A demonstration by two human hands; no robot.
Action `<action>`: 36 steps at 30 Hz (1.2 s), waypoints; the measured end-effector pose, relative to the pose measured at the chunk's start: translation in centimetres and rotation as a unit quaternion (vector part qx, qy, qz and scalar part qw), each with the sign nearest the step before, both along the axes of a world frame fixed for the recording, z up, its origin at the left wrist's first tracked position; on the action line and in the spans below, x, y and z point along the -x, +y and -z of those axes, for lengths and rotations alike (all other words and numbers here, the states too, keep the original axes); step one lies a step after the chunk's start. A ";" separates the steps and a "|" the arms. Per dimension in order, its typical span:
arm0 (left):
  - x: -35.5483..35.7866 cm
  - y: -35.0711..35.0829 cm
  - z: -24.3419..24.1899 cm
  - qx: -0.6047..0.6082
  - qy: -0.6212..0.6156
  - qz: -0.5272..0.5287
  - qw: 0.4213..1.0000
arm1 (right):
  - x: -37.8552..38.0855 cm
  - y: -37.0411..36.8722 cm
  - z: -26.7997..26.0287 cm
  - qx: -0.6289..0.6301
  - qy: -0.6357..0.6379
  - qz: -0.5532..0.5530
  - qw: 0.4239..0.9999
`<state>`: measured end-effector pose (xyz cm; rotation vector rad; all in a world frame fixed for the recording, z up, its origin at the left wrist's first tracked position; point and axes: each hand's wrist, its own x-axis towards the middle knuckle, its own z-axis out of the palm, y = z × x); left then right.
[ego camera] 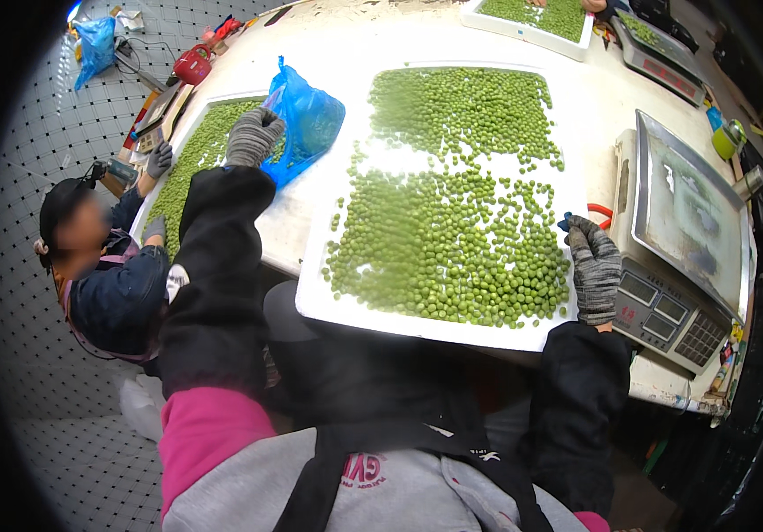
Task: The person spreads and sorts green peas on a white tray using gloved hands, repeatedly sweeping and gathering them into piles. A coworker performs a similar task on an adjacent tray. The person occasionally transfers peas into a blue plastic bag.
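Note:
My left hand [255, 137], in a grey knitted glove, grips the side of a blue plastic bag [313, 116]. Greenish contents show through the bag's side, above the table. Close to the right rim of a white foam tray [421, 330], my right hand [595, 269] pinches a small blue piece [565, 221], too small to identify. Shelled green peas [481, 246] are spread in two patches over the tray, which juts over the table's front edge. A red loop-shaped handle [599, 211] lies beyond my right fingertips; the rest of it is hidden.
A digital weighing scale [674, 292] with a metal pan stands at right. To the left, a co-worker [115, 286] in grey gloves reaches over another pea tray [188, 110]. Far back are a third pea tray [521, 36], a second scale [660, 60] and a red container [192, 64].

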<state>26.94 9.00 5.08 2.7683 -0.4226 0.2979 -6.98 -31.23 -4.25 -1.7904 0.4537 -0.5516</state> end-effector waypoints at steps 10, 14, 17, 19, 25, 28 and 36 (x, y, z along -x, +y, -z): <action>-1.6 -7.0 4.9 -0.043 -0.116 0.177 0.976 | 0.1 0.1 0.1 0.004 -0.002 0.004 1.000; -0.7 -14.3 7.4 -0.052 0.023 0.186 0.981 | 0.1 0.1 0.0 0.002 0.002 -0.001 1.000; 0.5 -18.7 7.5 -0.084 0.199 0.091 0.972 | 0.1 0.1 -0.1 -0.018 0.012 0.004 1.000; 1.4 -20.7 7.6 -0.170 0.223 0.110 0.954 | 0.1 0.0 0.0 -0.020 0.011 0.004 1.000; 7.7 -20.2 9.1 -0.167 0.138 0.316 0.924 | 0.1 0.1 0.1 0.014 0.007 0.004 1.000; 11.4 -18.1 7.4 -0.169 0.186 0.428 0.868 | 0.2 0.2 0.1 0.007 0.007 0.001 1.000; 5.2 -20.7 4.6 0.059 0.233 0.296 0.925 | 0.2 0.3 -0.1 0.050 0.001 0.004 0.999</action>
